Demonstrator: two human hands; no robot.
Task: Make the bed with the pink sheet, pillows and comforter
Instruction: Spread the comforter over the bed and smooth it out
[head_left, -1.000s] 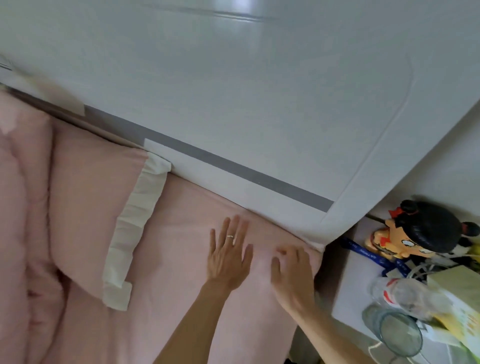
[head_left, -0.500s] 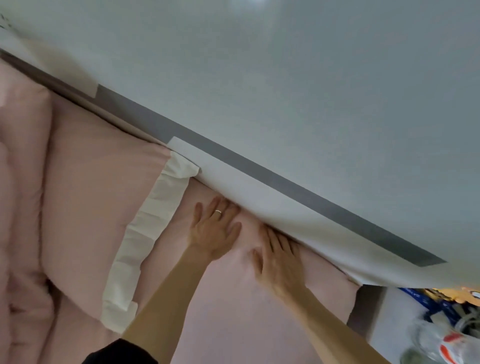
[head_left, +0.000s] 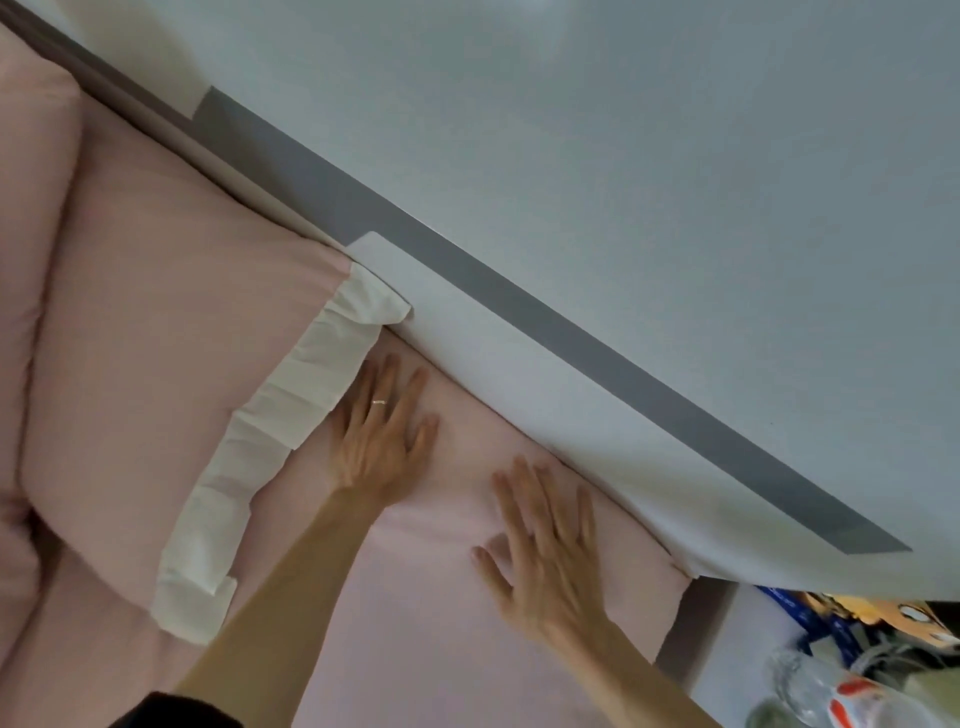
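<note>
The pink sheet (head_left: 457, 639) covers the mattress up to the white headboard (head_left: 545, 374). My left hand (head_left: 382, 431), with a ring on one finger, lies flat on the sheet beside the white frilled edge of a pink pillow (head_left: 171, 374). My right hand (head_left: 545, 551) presses flat on the sheet with its fingers spread, nearer the mattress corner. A bunched pink comforter (head_left: 21, 312) lies along the far left, beyond the pillow.
A grey strip (head_left: 519, 296) runs along the headboard, whose surface fills the upper right. A bedside table (head_left: 748, 618) at the lower right holds a plastic bottle (head_left: 841, 696), blue straps and a toy figure (head_left: 883, 618).
Both hands have slid over the sheet: the left toward the pillow's frill, the right back from the headboard, farther from the left. The view has tilted left.
</note>
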